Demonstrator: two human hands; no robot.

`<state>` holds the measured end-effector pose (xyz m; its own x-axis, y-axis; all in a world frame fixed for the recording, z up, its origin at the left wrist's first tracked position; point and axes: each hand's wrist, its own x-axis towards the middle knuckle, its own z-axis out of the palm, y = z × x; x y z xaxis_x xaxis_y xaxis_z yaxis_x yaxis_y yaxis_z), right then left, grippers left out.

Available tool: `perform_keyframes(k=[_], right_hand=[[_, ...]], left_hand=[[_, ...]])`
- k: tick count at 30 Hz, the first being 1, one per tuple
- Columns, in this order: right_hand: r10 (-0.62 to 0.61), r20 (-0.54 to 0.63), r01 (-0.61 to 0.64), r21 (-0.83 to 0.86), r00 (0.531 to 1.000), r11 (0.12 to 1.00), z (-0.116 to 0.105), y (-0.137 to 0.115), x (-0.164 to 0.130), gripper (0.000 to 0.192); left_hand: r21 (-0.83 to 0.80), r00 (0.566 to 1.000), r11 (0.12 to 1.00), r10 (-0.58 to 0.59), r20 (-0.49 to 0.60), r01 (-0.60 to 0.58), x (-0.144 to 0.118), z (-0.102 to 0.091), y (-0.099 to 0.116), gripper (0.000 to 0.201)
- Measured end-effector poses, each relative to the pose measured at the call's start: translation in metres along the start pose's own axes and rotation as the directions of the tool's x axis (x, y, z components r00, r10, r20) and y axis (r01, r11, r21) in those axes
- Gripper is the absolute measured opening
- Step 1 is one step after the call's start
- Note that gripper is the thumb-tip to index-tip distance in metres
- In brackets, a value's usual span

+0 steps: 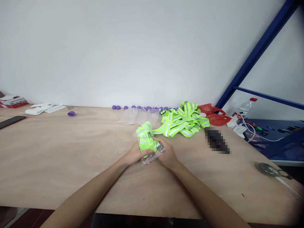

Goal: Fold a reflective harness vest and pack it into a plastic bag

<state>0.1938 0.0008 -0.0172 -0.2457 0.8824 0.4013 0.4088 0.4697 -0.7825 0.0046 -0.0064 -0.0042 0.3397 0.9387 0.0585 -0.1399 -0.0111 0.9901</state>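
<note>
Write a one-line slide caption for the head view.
Both hands, left hand and right hand, grip a folded neon reflective strap in a clear bag over a wooden table.

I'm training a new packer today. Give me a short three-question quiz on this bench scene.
1. True or false: both hands hold the folded neon strap in its clear bag.
2. Which lies nearer the loose strap pile: (a) the red bags or (b) the dark phone?
3. What colour are the caps along the wall?

Key: 1 true: left hand and right hand both grip it. 2 a. 3 purple.
</note>
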Motion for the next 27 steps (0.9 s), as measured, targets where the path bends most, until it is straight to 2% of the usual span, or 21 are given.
perform_keyframes(k=[3,7,9,11,12,14,17,21,27], right_hand=[[-0.022,0.027,0.02,0.07,0.999,0.997,0.001,-0.002,0.002,0.056],[0.043,-0.003,-0.042,0.212,0.999,0.976,0.006,-0.003,0.0,0.056],[0.082,-0.074,-0.061,0.254,0.994,0.965,0.008,-0.003,0.0,0.044],[0.068,-0.13,-0.037,0.228,0.989,0.973,0.007,-0.003,-0.001,0.022],[0.048,-0.136,-0.019,0.205,0.99,0.979,0.007,-0.004,-0.001,0.015],[0.014,-0.117,0.006,0.168,0.993,0.986,0.005,-0.005,0.0,0.012],[0.022,-0.074,-0.009,0.171,0.997,0.985,0.005,-0.007,0.002,0.02],[0.064,-0.051,-0.051,0.226,0.997,0.973,0.01,-0.003,0.002,0.018],[0.275,0.024,-0.263,0.384,0.961,0.885,0.014,0.003,0.002,0.034]], left_hand=[[-0.031,0.998,0.999,0.009,-0.063,-0.011,0.0,0.0,0.0,0.052],[-0.048,0.986,0.998,0.035,-0.163,-0.043,0.004,-0.005,0.0,0.056],[-0.04,0.969,0.997,0.056,-0.241,-0.068,0.007,-0.009,0.0,0.055],[-0.029,0.943,0.995,0.082,-0.322,-0.096,0.01,-0.012,-0.001,0.055],[-0.025,0.93,0.994,0.094,-0.354,-0.11,0.011,-0.013,-0.002,0.055],[-0.022,0.912,0.991,0.114,-0.393,-0.134,0.013,-0.012,-0.004,0.057],[-0.028,0.912,0.988,0.127,-0.391,-0.149,0.012,-0.006,-0.007,0.057],[-0.045,0.926,0.988,0.121,-0.357,-0.147,0.01,0.004,-0.013,0.056],[-0.07,0.925,0.989,0.097,-0.367,-0.132,0.01,0.003,-0.014,0.056]])
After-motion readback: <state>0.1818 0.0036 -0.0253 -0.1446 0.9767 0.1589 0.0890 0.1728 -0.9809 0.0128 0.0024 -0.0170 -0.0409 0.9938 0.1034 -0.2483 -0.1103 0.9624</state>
